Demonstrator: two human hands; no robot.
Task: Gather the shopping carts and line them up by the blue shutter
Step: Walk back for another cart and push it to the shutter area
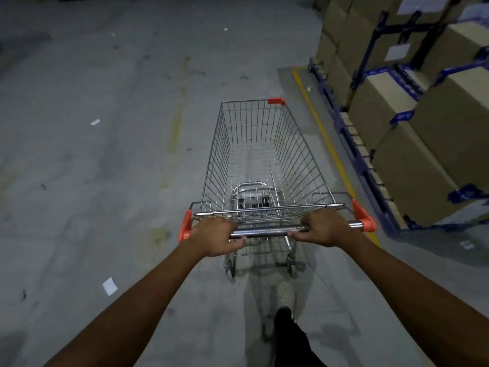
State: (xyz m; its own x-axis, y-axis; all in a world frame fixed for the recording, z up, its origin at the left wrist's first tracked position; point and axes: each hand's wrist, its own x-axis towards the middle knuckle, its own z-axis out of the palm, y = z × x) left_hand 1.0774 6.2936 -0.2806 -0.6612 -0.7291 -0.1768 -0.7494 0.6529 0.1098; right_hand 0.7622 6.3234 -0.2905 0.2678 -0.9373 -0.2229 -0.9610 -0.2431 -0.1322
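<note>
Head view shows an empty shopping cart [264,154] on the concrete floor [105,181], with both hands clenched round its handle bar [267,230] — the left hand [215,235] beside one orange end cap, the right hand [324,227] towards the other. No blue shutter is in sight. The cart's right side sits near the yellow line [325,139] and the blue pallets [344,123] of cartons [404,160] — a small drift that way would likely clip a pallet corner, and a paper scrap [109,286] might snag a wheel

Open floor [105,154] ahead and left of the cart [264,154]; stacked boxes [412,133] on blue racking [352,144] crowd the right.
</note>
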